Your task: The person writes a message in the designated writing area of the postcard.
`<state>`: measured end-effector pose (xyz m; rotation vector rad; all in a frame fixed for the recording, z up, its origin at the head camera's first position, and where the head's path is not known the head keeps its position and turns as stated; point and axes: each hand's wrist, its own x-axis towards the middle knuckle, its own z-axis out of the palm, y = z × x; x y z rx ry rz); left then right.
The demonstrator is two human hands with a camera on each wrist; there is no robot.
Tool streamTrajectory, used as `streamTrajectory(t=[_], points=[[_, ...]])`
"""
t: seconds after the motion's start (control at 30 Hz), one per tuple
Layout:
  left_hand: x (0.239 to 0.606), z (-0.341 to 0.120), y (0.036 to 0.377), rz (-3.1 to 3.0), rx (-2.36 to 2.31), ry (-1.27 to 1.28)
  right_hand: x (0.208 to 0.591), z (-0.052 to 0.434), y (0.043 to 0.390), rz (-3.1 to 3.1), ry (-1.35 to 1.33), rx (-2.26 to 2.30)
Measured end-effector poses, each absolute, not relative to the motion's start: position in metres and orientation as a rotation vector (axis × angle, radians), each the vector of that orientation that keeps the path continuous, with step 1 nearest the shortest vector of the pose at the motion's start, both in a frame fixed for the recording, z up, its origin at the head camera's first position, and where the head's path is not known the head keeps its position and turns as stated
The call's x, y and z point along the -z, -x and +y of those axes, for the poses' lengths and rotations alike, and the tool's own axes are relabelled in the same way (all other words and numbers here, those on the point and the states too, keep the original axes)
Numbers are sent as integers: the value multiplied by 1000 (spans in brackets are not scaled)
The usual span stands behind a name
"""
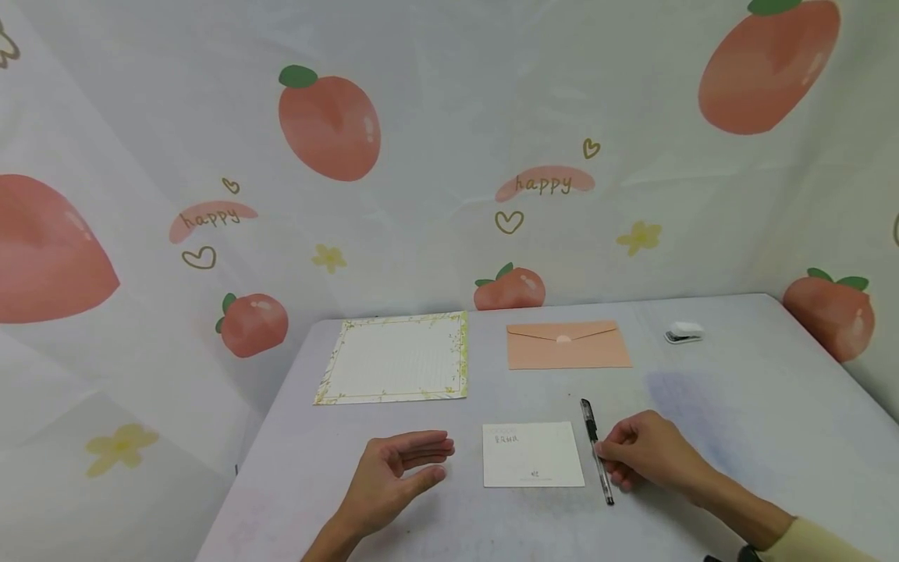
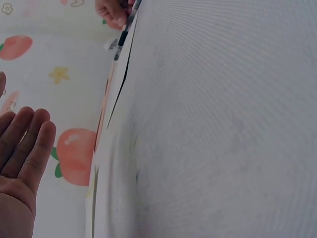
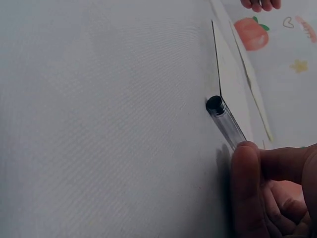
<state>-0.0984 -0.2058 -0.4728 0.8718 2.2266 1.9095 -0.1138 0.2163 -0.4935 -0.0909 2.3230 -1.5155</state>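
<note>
Right hand (image 1: 642,453): lower right of the head view, knuckles up, fingers curled onto the slim black-and-clear plastic pen (image 1: 596,451). The right wrist view shows a fingertip (image 3: 246,163) pressed on the clear barrel near the black end of the pen (image 3: 225,120); the pen lies flat on the cloth, running from just above the hand down past its fingertips, along the left edge of the hand.

Small white rectangular card (image 1: 532,455): lower centre of the head view, flat, faint writing in its upper left corner; just left of the pen, between the two hands.

Left hand (image 1: 396,474): lower centre-left, palm turned sideways, fingers straight and together, holding nothing; a short way left of the card, not touching it. The left wrist view shows the same flat palm (image 2: 20,163) at the lower left of the frame.

Cream sheet of lined writing paper with a yellow-green floral border (image 1: 395,357): centre-left, above the left hand.

Peach paper envelope with a round seal (image 1: 567,344): centre, above the card and pen, flap shut.

Small white stapler-like object (image 1: 684,332): centre-right, near the far edge.

White cloth-covered table (image 1: 737,437): bears all items.

White backdrop printed with peaches, hearts and "happy" (image 1: 421,156): upper half of the frame.
</note>
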Motion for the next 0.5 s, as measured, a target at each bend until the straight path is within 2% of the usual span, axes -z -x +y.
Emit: streamTrajectory(t=[0.5], points=[[464, -209, 101, 2296, -1894, -901, 483, 223, 111, 2366, 76, 1462]])
